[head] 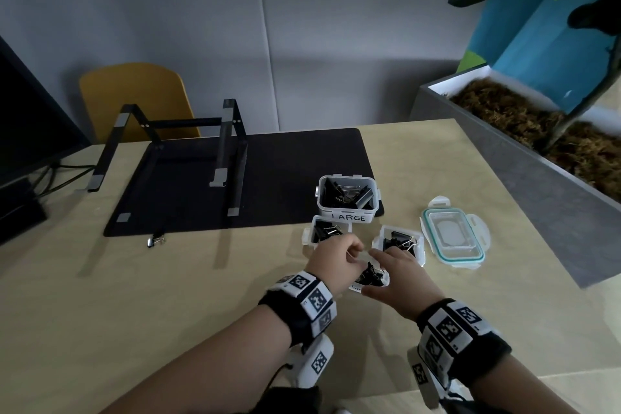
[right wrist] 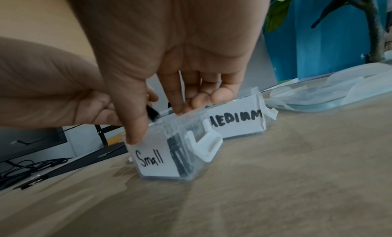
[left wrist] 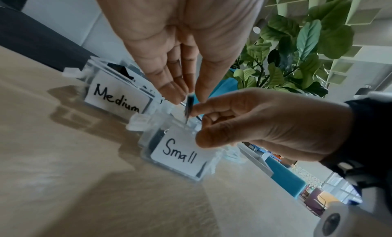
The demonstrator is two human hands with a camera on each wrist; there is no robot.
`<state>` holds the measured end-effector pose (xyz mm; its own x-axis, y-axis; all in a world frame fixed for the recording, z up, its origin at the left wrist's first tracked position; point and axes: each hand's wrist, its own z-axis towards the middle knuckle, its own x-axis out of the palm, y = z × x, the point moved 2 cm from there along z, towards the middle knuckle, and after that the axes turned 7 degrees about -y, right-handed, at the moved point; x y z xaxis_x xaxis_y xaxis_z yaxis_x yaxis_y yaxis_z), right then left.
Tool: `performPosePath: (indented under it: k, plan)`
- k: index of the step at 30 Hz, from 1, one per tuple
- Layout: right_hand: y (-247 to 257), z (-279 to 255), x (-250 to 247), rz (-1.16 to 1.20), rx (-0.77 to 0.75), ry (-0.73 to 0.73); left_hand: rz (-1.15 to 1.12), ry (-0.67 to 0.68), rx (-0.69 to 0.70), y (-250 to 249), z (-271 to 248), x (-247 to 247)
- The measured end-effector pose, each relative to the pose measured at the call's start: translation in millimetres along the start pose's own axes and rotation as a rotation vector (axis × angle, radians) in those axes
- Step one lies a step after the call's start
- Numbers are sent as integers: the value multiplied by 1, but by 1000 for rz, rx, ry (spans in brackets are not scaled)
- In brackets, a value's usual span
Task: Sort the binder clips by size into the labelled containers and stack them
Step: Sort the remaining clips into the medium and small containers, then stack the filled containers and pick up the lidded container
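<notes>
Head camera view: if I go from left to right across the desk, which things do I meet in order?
Monitor → laptop stand → stray binder clip → Large container → lid → planter.

The pale wooden tabletop [head: 201, 296] shows faint grain under a soft sheen. On it, the clear glossy plastic "Small" container [right wrist: 191, 150] carries a matt white paper label [right wrist: 152, 162] (hand-inked), holding black binder clips [head: 369, 274] with shiny wire handles.
</notes>
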<state>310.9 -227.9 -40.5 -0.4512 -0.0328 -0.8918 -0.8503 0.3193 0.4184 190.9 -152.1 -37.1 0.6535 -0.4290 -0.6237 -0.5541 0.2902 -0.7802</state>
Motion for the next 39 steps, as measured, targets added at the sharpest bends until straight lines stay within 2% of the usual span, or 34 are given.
performPosePath:
  k: [6, 10, 17, 24, 30, 39]
  plan:
    - [7, 2, -7, -143, 6, 47, 108, -61, -8, 32, -5, -32]
    - [26, 2, -17, -236, -14, 41, 177, -114, -117, 77, -10, -79]
    - [118, 30, -7, -4, -193, 52, 189, -312, -410, 161, -26, -177]
    - [212, 79, 50, 65, -289, 171, 211, -459, -528, 224, -25, -237]
    - [265, 116, 103, 43, -305, 261, 256, -381, -530, 250, -9, -245]
    - [314, 159, 154, 29, -281, 285, 316, -294, -409, 275, -4, -257]
